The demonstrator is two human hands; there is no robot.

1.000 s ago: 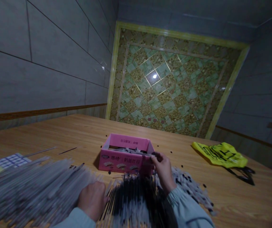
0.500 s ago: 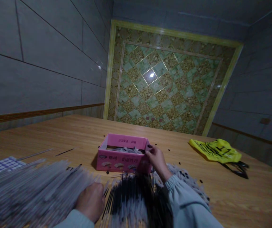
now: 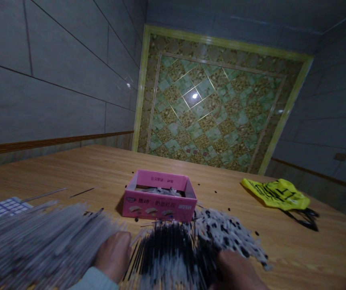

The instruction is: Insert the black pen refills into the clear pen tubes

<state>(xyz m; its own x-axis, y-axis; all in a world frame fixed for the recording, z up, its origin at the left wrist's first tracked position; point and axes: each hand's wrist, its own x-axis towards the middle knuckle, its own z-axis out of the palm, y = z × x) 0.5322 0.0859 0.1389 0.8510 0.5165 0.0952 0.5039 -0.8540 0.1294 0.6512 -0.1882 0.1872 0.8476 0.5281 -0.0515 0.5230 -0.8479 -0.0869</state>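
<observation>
My left hand point(image 3: 114, 255) is closed in a fist between two piles, and what its fingers hold is hidden. Left of it lies a large heap of thin, pale translucent sticks point(image 3: 46, 241). On its other side is a bundle of thin sticks with black ends point(image 3: 169, 241). My right hand point(image 3: 237, 270) is low at the right edge of that bundle, its fingers blurred and partly out of sight. Beyond the hands stands a pink cardboard box point(image 3: 157, 206) with an open top and pale pieces inside. Short white pieces with black bits point(image 3: 227, 231) lie heaped beside it.
A yellow bag with black print point(image 3: 277, 194) and black straps lies on the wooden table point(image 3: 305, 253) at the right. A blue-checked cloth point(image 3: 7, 206) is at the far left. Loose sticks point(image 3: 82, 192) and small black bits lie scattered. Tiled walls surround the table.
My right hand has left the pink box's right corner and come back toward me, down to the black-ended sticks. My left hand has hardly moved.
</observation>
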